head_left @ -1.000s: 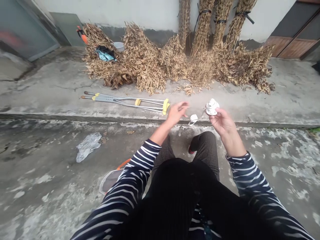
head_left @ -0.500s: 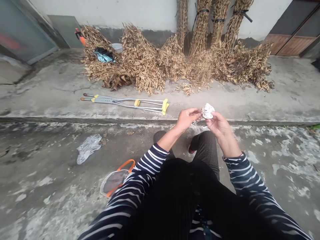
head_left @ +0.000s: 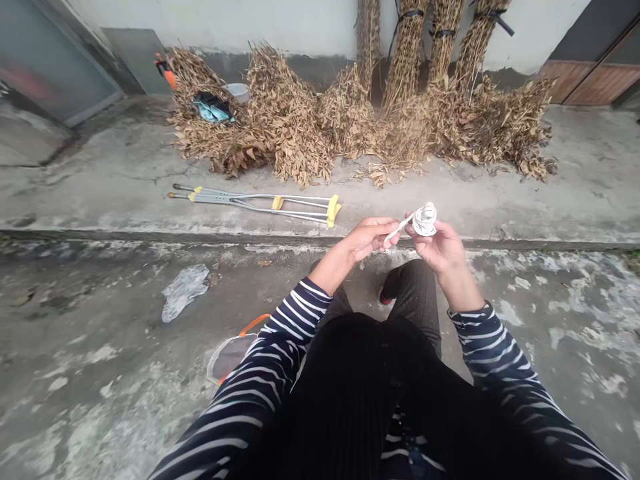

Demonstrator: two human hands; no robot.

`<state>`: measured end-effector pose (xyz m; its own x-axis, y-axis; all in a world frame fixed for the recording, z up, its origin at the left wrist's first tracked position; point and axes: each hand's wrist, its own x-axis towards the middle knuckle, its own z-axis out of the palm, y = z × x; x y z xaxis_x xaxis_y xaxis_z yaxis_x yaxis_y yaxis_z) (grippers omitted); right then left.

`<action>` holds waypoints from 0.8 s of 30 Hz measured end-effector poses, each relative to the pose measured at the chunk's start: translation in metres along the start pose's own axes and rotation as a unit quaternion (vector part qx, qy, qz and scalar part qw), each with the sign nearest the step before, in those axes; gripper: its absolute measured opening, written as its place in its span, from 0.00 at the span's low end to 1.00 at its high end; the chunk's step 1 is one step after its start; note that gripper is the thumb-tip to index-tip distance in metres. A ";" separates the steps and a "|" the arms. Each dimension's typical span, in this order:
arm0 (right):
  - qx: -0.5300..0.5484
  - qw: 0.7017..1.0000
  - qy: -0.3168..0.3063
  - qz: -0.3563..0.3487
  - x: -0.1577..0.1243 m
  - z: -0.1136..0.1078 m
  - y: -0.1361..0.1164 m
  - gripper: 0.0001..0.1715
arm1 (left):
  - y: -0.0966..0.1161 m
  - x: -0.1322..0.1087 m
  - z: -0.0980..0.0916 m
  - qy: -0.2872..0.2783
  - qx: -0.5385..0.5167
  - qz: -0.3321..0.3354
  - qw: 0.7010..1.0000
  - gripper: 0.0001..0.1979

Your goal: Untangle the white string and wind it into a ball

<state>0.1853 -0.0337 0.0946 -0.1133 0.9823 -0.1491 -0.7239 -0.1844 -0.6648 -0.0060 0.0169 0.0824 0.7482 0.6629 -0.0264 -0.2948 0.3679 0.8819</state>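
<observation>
A single camera on my head faces forward and steeply down, with my left hand (head_left: 367, 239) and right hand (head_left: 445, 249) fairly near and the white wall (head_left: 300, 27) farther off, up top.

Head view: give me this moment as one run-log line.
right hand: holds coiled white cord | left hand: holds cord strand leading to coil | crutches: lying on step

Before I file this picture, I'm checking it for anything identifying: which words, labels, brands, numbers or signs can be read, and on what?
None can be read.
White cord: no lettering can be made out.
Crutches: any print is too small to read.
Crumpled plastic: no legible print.
Bag with orange handles: none visible; a sleeve hides part of it.
</observation>
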 end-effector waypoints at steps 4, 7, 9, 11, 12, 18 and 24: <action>-0.008 1.000 0.010 0.008 0.001 -0.002 0.002 0.18 | 0.001 0.001 -0.005 -0.007 0.034 -0.033 0.999 0.23; -0.036 0.999 0.016 -0.014 0.005 -0.005 0.004 0.21 | -0.001 0.001 -0.002 0.045 0.114 -0.017 0.992 0.21; -0.064 0.997 0.029 -0.037 0.007 -0.005 0.006 0.22 | -0.004 0.000 0.001 0.074 0.207 0.016 0.975 0.16; -0.098 0.992 0.051 -0.060 0.009 -0.004 0.007 0.21 | -0.009 -0.002 0.003 0.089 0.312 0.058 0.944 0.15; -0.119 0.988 0.061 -0.071 0.011 -0.002 0.007 0.20 | -0.012 -0.004 0.003 0.095 0.361 0.078 0.924 0.17; -0.287 0.924 0.111 -0.229 0.019 0.009 0.003 0.27 | -0.028 -0.009 -0.002 0.117 0.489 0.088 0.860 0.19; -0.487 0.769 0.127 -0.394 0.029 0.008 0.003 0.24 | -0.031 -0.006 -0.006 0.058 0.360 0.018 0.931 0.17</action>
<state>0.1745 -0.0054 0.0937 0.3250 0.7865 0.5251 0.3680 0.4063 -0.8364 -0.0050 0.0061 0.0523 0.6643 0.7475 -0.0043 0.1876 -0.1612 0.9689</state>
